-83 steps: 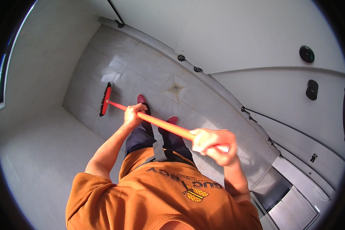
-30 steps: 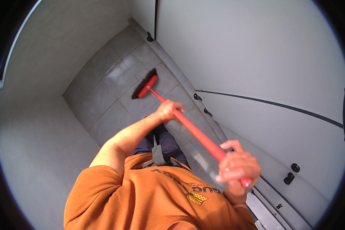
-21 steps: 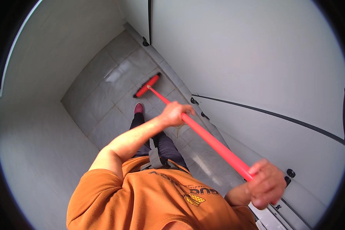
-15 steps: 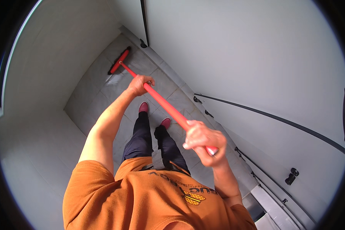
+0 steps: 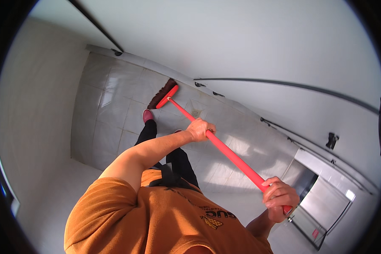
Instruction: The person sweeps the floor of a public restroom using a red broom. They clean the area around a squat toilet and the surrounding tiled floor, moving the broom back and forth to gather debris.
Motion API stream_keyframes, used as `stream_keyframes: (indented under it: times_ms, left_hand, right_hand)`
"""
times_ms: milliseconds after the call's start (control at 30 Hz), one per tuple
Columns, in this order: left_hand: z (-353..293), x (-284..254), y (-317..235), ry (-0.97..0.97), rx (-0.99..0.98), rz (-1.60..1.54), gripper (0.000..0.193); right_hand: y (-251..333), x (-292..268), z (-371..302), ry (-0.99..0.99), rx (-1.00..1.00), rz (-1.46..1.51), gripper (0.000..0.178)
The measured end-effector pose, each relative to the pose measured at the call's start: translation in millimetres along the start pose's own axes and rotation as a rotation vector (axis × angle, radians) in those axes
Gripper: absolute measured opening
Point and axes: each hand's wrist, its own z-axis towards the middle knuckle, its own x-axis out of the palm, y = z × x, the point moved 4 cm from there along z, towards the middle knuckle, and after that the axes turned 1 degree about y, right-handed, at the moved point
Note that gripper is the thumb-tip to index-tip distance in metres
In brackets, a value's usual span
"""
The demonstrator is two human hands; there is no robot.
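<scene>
Grey tiles cover the floor point(image 5: 97, 139), sunlit in patches right of the feet, with a small drain point(image 5: 196, 113) set in. A pale partition point(image 5: 275, 46) runs along the far side and a plain wall point(image 5: 38, 84) closes the left. The red broom point(image 5: 235, 158) slants over the tiles, its dark bristles just beside the left shoe point(image 5: 147, 115). The left hand point(image 5: 200, 129) grips lower on the handle; the right hand point(image 5: 280, 198) is wrapped round the top end. Half a second ago the broom lay farther off, toward the corner; now its head is nearer the feet
</scene>
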Motion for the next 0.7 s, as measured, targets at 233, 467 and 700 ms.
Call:
stream_keyframes:
  times_ms: [233, 467, 700]
  left_hand:
    - [11, 107, -35, 0.270, 0.028, -0.045, 0.012]
    - [18, 222, -99, 0.666, 0.152, 0.152, 0.017]
    - [76, 260, -109, 0.548, 0.366, 0.092, 0.017]
  right_hand:
    - [2, -36, -96, -0.142, 0.039, -0.098, 0.014]
    - [13, -100, -241, -0.525, 0.054, -0.140, 0.012]
    - [-15, -111, -324, -0.754, 0.081, -0.211, 0.020]
